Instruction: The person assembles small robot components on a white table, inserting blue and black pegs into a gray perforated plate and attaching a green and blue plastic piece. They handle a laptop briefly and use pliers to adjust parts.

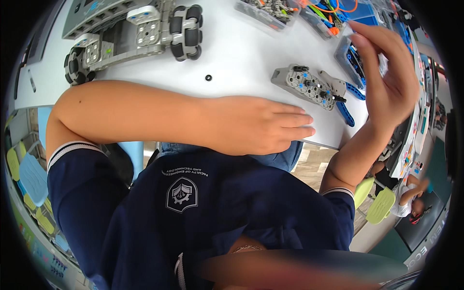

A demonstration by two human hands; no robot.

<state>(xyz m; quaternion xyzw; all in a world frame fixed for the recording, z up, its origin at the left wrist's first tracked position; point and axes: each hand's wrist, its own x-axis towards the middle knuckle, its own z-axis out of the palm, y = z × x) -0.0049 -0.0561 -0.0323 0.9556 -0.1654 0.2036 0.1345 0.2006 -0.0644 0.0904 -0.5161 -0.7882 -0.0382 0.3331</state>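
My left hand (270, 124) lies flat along the table's near edge, palm down, fingers stretched out and holding nothing. Just beyond its fingertips sits a grey plastic block assembly (309, 86) with blue pins and black shafts. Blue-handled pliers (346, 107) rest against or beside the assembly's right end. Over the right side of the table, my right hand (394, 77) is raised, thumb and index tips brought together in a pinch. Whatever may be between them is too small to make out. Below and beside that hand is a clear tray (344, 55) of black and blue pieces.
A grey wheeled plastic chassis (130, 53) with black-rollered wheels stands at the back left. A small black ring (208, 78) lies mid-table. Clear boxes of small grey parts (273, 10) and coloured pieces (325, 23) line the far right. Another person (411, 195) is at the far right.
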